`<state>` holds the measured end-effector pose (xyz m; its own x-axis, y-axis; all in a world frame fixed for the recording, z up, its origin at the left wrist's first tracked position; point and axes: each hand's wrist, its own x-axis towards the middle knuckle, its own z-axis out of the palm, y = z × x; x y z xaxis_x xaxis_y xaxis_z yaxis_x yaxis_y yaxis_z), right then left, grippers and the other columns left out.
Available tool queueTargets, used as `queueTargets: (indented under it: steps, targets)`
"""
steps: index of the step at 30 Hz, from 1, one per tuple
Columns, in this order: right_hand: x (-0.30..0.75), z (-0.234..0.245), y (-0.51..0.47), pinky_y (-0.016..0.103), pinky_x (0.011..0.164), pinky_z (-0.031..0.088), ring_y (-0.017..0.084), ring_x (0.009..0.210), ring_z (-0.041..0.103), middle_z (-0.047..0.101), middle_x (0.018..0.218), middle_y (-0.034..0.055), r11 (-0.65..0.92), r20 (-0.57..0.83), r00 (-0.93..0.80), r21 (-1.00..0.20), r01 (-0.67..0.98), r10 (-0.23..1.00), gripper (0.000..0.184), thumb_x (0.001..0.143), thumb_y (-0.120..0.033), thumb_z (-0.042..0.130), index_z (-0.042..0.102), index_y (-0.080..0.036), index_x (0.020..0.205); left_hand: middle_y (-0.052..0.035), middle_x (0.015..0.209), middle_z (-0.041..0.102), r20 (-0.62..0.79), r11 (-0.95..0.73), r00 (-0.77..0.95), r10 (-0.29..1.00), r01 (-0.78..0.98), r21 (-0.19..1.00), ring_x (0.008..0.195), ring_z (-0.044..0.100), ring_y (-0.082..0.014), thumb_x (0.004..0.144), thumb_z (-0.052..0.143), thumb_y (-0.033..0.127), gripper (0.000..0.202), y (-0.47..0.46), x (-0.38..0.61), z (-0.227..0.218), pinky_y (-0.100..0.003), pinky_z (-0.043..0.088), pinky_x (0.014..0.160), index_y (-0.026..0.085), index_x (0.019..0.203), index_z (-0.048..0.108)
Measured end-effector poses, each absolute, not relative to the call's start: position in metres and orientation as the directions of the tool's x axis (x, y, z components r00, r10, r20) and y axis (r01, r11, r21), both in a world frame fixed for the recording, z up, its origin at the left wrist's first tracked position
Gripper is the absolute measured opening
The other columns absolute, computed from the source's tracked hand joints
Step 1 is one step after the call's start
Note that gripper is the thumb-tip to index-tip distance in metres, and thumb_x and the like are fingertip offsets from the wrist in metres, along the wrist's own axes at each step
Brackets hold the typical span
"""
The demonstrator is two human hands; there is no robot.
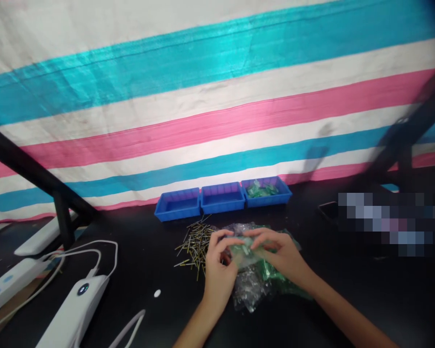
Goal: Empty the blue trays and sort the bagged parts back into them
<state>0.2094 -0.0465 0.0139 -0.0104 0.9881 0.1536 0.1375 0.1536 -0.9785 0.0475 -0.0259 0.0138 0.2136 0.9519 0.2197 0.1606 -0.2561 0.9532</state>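
Between my two hands is a thin, pale green see-through plastic packet (pixel 242 250), slightly blurred. My left hand (pixel 220 263) pinches its left side, thumb and fingers curled together. On the other side my right hand (pixel 281 253) is closed on it with bent fingers. Beneath both hands lies a heap of crinkled plastic packets, clear ones (pixel 250 287) in front and green ones (pixel 275 273) towards the right. A loose pile of thin metal and yellowish pins (pixel 195 241) is spread just left of my left hand.
Three blue trays (pixel 177 212) stand in a row behind the heap; the right one contains green packets. A white power bank (pixel 76 309) with cables, a power strip (pixel 10 280) and a small white disc (pixel 157 293) lie left. Black frame bars (pixel 32 169) flank the table.
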Motion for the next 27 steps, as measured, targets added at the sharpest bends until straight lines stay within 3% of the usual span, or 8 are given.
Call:
queueTargets:
  steps: [4,7,10,14,19,27]
  targets:
    - [0.207,0.014,-0.046,0.02,0.046,0.043,0.013,0.061,0.06,0.066,0.071,0.0019,0.033,0.03,-0.06,-0.998,0.054,0.998,0.027,0.076,-0.037,0.061,0.065,-0.02,0.096,-0.0061,0.104,0.048,0.191,-0.224,0.175,0.966,0.193,0.955,0.074,0.052,-0.0123,0.075,0.061,0.029,0.013,-0.026,0.048,0.012,-0.02,0.039,0.05,0.018,0.077,0.067]
    - [0.21,0.014,-0.042,0.018,0.039,0.035,0.009,0.046,0.052,0.058,0.054,-0.0031,0.014,0.014,-0.011,-1.0,0.002,1.0,0.03,0.075,-0.041,0.062,0.064,-0.019,0.095,-0.0056,0.103,0.048,0.175,-0.205,0.165,0.971,0.185,0.961,0.069,0.05,-0.0097,0.077,0.059,0.033,0.017,-0.028,0.049,0.012,-0.02,0.04,0.05,0.018,0.077,0.067]
    - [0.221,0.014,-0.037,0.018,0.035,0.029,0.006,0.036,0.042,0.05,0.045,-0.0063,-0.008,-0.017,0.146,-0.998,-0.064,0.989,0.033,0.073,-0.047,0.061,0.063,-0.019,0.091,-0.0054,0.102,0.048,0.172,-0.201,0.174,0.97,0.165,0.966,0.067,0.05,-0.0089,0.08,0.055,0.033,0.017,-0.03,0.049,0.012,-0.02,0.041,0.05,0.019,0.083,0.066]
    - [0.243,0.014,-0.029,0.018,0.034,0.026,0.005,0.033,0.036,0.049,0.042,-0.0066,-0.029,-0.079,0.355,-0.989,-0.144,0.931,0.039,0.068,-0.051,0.064,0.063,-0.018,0.089,-0.0055,0.101,0.049,0.182,-0.216,0.199,0.963,0.168,0.962,0.07,0.052,-0.0104,0.081,0.053,0.03,0.015,-0.03,0.05,0.011,-0.019,0.041,0.05,0.02,0.085,0.064]
    - [0.266,0.01,-0.023,0.018,0.034,0.024,0.005,0.035,0.034,0.044,0.044,-0.0067,0.034,-0.078,0.494,-0.977,-0.213,0.866,0.038,0.065,-0.049,0.068,0.064,-0.016,0.082,-0.0046,0.103,0.048,0.181,-0.226,0.22,0.958,0.196,0.954,0.058,0.048,-0.0062,0.08,0.052,0.024,0.014,-0.031,0.05,0.013,-0.019,0.039,0.048,0.022,0.089,0.063]
    - [0.277,0.009,-0.02,0.019,0.035,0.027,0.005,0.04,0.032,0.04,0.046,-0.0064,0.011,-0.154,0.516,-0.953,-0.303,0.843,0.026,0.062,-0.04,0.073,0.062,-0.017,0.067,-0.0044,0.102,0.049,0.186,-0.228,0.209,0.96,0.201,0.953,0.06,0.049,-0.0073,0.08,0.051,0.023,0.015,-0.031,0.049,0.018,-0.02,0.039,0.046,0.023,0.089,0.063]
